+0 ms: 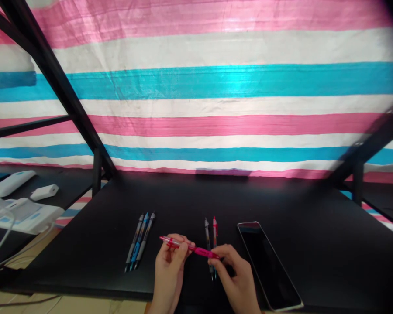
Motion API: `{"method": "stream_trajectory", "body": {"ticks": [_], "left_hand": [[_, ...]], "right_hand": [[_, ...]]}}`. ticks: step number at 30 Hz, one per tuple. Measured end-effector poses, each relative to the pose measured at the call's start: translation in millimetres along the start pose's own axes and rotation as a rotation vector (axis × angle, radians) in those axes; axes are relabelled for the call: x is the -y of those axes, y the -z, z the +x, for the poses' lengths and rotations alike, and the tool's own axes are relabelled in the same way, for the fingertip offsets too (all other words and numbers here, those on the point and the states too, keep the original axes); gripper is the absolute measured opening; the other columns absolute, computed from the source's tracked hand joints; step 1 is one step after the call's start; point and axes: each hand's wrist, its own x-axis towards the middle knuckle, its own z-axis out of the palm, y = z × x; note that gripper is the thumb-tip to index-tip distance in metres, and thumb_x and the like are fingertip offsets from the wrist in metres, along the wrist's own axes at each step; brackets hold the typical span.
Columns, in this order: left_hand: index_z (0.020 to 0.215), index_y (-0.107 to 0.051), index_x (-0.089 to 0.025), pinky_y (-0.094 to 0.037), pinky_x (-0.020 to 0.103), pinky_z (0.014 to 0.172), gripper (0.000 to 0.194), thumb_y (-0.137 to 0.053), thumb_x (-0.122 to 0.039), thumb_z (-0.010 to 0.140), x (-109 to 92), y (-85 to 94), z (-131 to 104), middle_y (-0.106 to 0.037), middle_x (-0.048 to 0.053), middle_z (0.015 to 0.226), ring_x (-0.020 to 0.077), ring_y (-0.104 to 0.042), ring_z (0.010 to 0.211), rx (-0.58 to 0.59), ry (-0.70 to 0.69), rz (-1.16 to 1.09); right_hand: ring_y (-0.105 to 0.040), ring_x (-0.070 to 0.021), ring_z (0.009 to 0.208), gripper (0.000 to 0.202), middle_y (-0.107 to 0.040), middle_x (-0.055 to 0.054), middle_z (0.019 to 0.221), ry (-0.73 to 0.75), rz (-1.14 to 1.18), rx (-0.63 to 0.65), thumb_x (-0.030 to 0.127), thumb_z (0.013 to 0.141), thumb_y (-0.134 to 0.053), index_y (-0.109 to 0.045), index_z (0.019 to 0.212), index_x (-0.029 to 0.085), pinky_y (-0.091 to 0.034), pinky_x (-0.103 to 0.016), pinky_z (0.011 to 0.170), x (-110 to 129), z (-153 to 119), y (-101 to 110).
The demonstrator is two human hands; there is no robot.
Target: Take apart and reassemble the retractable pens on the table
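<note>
Between my two hands a pink pen (199,251) is held just above the black table, tilted slightly down to the right. My left hand (173,264) pinches its barrel near the left end. At the other end, my right hand (233,269) grips the pink tip between thumb and fingers. Behind and below the right fingers lie a grey pen (207,233) and a red-topped pen (215,231), side by side, partly covered by the hand. Left of my left hand, a blue pen (140,242) rests between two grey pens (133,244).
A smartphone (270,266) with a dark screen lies right of my right hand. Black frame posts (65,96) rise at both sides, before a striped sheet (216,80). On a neighbouring surface at left sit a white power strip (36,218) with cables and a white adapter (45,192).
</note>
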Motion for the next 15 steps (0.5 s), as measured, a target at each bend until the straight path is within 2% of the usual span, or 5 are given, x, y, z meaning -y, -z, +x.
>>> {"method": "stream_trajectory", "body": {"ticks": [3,6,8,11,15], "left_hand": [[0.076,-0.070,-0.018,-0.055,0.025,0.072,0.027,-0.091,-0.032,0.067,0.7,-0.1,0.9,-0.065,0.001,0.080,0.0149,-0.065,0.074,0.010,-0.005,0.002],[0.076,-0.070,-0.017,-0.055,0.026,0.072,0.025,-0.090,-0.031,0.069,1.0,0.2,1.6,-0.065,0.002,0.081,0.0150,-0.065,0.074,0.014,-0.016,0.009],[0.076,-0.070,-0.017,-0.055,0.026,0.072,0.025,-0.090,-0.031,0.069,1.1,0.7,1.5,-0.065,0.001,0.081,0.0151,-0.065,0.074,0.015,-0.021,0.009],[0.076,-0.070,-0.017,-0.055,0.026,0.072,0.026,-0.090,-0.031,0.069,1.5,1.3,0.8,-0.065,0.001,0.081,0.0148,-0.065,0.073,0.013,-0.020,0.014],[0.078,-0.071,-0.017,-0.055,0.027,0.073,0.030,-0.092,-0.032,0.065,2.0,1.0,0.0,-0.068,0.002,0.079,0.0158,-0.066,0.073,-0.005,0.012,0.036]], "right_hand": [[-0.063,-0.0150,0.060,0.027,-0.066,-0.001,0.068,0.013,-0.031,0.058,0.026,0.100,-0.054,-0.068,0.077,0.020,-0.048,-0.022,0.057,0.5,-0.6,1.1],[-0.059,-0.0135,0.054,0.011,-0.069,-0.001,0.073,0.020,-0.039,0.014,0.026,0.095,-0.061,-0.069,0.094,0.020,-0.046,-0.021,0.052,2.3,-0.3,-0.2],[-0.054,-0.0123,0.050,0.006,-0.066,0.001,0.071,0.046,-0.078,-0.008,0.024,0.092,-0.064,-0.069,0.091,0.020,-0.042,-0.021,0.048,3.8,0.3,-2.1],[-0.055,-0.0131,0.053,0.020,-0.059,0.001,0.065,0.096,-0.119,0.016,0.023,0.095,-0.059,-0.065,0.077,0.020,-0.042,-0.022,0.051,6.6,1.3,-3.5],[-0.059,-0.0157,0.061,0.027,-0.060,-0.001,0.067,0.123,-0.140,0.031,0.025,0.100,-0.051,-0.063,0.076,0.020,-0.044,-0.024,0.057,8.8,1.8,-2.5]]}}
